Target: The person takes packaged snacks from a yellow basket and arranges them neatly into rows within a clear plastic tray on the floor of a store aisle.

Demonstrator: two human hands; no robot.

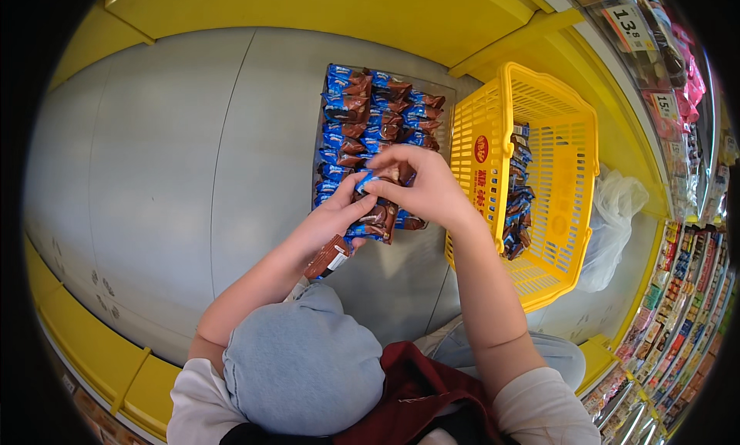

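Observation:
Several blue-and-brown snack packets are bunched in my left hand, above the near end of a clear tray. One of them, a brown packet with a white label, hangs out below my palm. My right hand pinches the blue end of a packet at the top of the bunch, its thumb close to my left thumb. Rows of matching wrapped packets fill the tray on the floor. My hands hide part of the nearer rows.
Right of the tray stands a yellow plastic basket with more packets along its left side. A translucent plastic bag lies behind it. Yellow shelf bases border the grey tiled floor. Stocked shelves line the right.

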